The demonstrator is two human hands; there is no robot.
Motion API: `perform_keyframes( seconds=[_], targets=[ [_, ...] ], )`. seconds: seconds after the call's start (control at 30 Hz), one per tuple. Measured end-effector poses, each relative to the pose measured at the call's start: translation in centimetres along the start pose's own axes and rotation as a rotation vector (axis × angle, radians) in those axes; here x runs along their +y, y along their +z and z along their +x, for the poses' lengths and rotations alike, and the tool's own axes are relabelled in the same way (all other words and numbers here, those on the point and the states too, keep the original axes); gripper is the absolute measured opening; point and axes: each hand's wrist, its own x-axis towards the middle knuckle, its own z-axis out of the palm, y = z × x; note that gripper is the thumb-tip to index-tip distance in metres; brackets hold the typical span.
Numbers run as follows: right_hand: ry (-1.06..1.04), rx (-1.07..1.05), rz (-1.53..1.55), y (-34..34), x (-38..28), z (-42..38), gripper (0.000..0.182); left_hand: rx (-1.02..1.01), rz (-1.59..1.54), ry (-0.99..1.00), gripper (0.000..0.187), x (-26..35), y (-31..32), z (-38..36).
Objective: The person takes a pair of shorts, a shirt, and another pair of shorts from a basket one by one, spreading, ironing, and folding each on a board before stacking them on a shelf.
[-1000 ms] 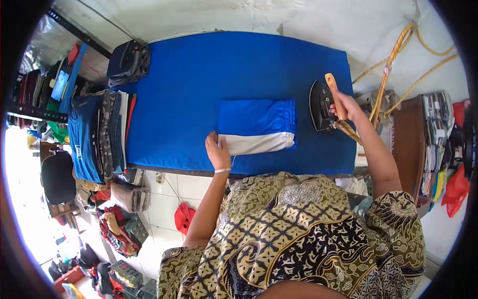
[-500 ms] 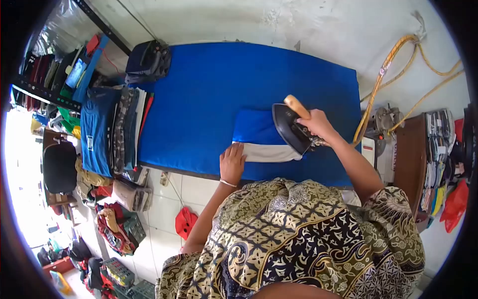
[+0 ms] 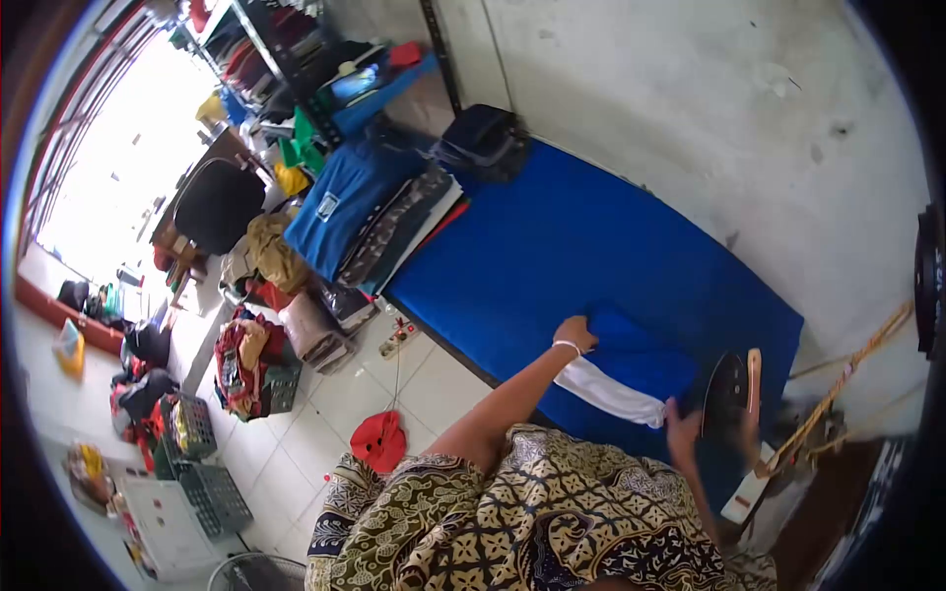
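A folded blue garment (image 3: 641, 357) with a white band (image 3: 613, 391) along its near side lies on the blue-covered ironing table (image 3: 552, 246). My left hand (image 3: 574, 335) is at the left end of the garment, its fingers closed on the edge of the cloth. At the other end, by the tip of the white band, my right hand (image 3: 682, 429) has its fingers apart and is somewhat blurred. It is off the iron (image 3: 725, 392), whose wooden handle (image 3: 755, 379) faces right and which rests at the table's right side.
Stacked folded clothes (image 3: 360, 212) sit at the table's left end, with a dark folded pile (image 3: 483, 143) behind. A yellow rope-like cord (image 3: 847, 372) hangs on the right. Laundry baskets (image 3: 212, 497), a red cloth (image 3: 379, 441) and a power strip (image 3: 398, 337) are on the floor.
My right hand has let go of the iron and moved to the white band's right end. The iron now stands right of the garment. My view has turned to the left.
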Motion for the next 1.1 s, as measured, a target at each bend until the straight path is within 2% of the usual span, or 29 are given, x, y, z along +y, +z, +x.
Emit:
perform_keyframes(
  seconds=[0.03,0.07,0.13,0.17,0.23,0.3,0.37,0.4,0.47,0.5,0.53,0.57,0.6,0.63,0.7,0.73,0.77,0.8,0.83,0.87,0.9,0.97,1.0,1.03,1.1],
  targets=[
    [0.068,-0.085,0.088,0.7,-1.5,-0.9,0.06,-0.051,-0.015,0.062,0.051,-0.3,-0.1,0.1],
    [0.045,-0.079,0.095,1.3,-1.6,0.3,0.06,0.007,-0.075,0.118,0.05,-1.0,0.0,-0.1],
    [0.856,-0.634,0.722,1.8,-2.0,1.9,0.044,0.036,-0.17,0.197,0.047,-2.1,-0.9,-1.2],
    [0.842,-0.632,0.726,2.2,-3.0,2.8,0.044,0.049,-0.172,0.201,0.047,-3.2,-1.7,-1.6],
    [0.57,-0.702,0.872,2.0,-6.7,5.6,0.032,0.104,-0.259,0.219,0.042,-5.9,-3.8,-2.4],
    [0.397,-0.747,0.854,2.8,-12.1,8.7,0.032,0.166,-0.365,0.092,0.043,-7.0,-9.8,-4.5],
    [0.235,-0.667,0.837,2.5,-21.4,11.7,0.028,0.335,-0.412,0.022,0.034,-8.2,-16.6,-6.1],
    [0.054,-0.949,0.906,2.9,-25.1,14.5,0.028,0.441,-0.498,0.045,0.029,-9.7,-19.7,-6.4],
    [-0.19,-0.974,0.968,2.9,-35.1,17.8,0.025,0.638,-0.674,0.1,0.022,-12.0,-26.7,-6.8],
    [-0.277,-0.923,1.018,1.0,-41.0,18.4,0.026,0.729,-0.768,0.134,0.019,-12.5,-30.6,-7.0],
    [-0.331,-0.961,0.93,1.8,-45.2,20.4,0.032,0.796,-0.841,0.163,0.017,-12.9,-34.5,-7.3],
    [-0.267,-0.793,0.999,1.9,-49.9,20.3,0.036,0.863,-0.919,0.189,0.015,-13.3,-37.9,-7.5],
    [-0.352,-0.955,0.851,3.4,-53.6,22.6,0.083,0.921,-0.965,0.187,0.015,-13.9,-40.7,-7.5],
    [-0.424,-1.043,0.853,2.0,-57.6,22.8,0.078,0.978,-1.011,0.186,0.015,-14.8,-42.9,-7.3],
    [-0.528,-1.155,0.898,9.4,-62.7,25.3,0.072,1.027,-0.984,0.114,0.014,-18.7,-45.6,-5.9],
    [-0.564,-1.155,0.793,13.2,-64.2,25.6,0.068,0.966,-0.936,-0.01,0.022,-21.2,-46.1,-5.0],
    [-0.587,-1.152,0.687,15.4,-65.2,25.5,0.064,0.958,-0.534,-0.187,0.033,-25.6,-46.0,-3.6],
    [-0.688,-0.96,0.502,15.4,-65.5,24.6,0.063,1.023,0.003,-0.183,0.051,-27.0,-44.7,-3.2],
    [-0.684,-0.801,0.488,16.3,-65.2,23.7,0.061,1.142,0.555,-0.248,0.069,-28.4,-43.5,-2.6],
    [-0.669,-0.643,0.467,17.3,-64.8,22.9,0.06,1.184,0.585,-0.225,0.071,-25.5,-44.1,-2.3],
    [-0.566,-0.504,0.608,19.5,-63.3,22.4,0.059,1.209,0.608,-0.185,0.073,-22.2,-44.9,-2.5],
    [-0.533,0.032,0.723,18.2,-59.0,18.7,0.058,1.09,0.545,-0.031,0.067,-18.6,-44.7,-1.6],
    [-0.522,0.04,0.755,15.7,-55.6,16.8,0.053,0.899,0.6,-0.066,0.064,-18.8,-43.7,-0.6],
    [-0.421,-0.061,0.813,13.7,-51.8,14.1,0.052,0.716,0.669,-0.087,0.06,-20.0,-42.9,0.2],
    [-0.324,0.038,0.752,12.1,-43.3,7.7,0.053,0.624,0.42,0.017,0.058,-24.6,-42.7,2.6]
  ],
)
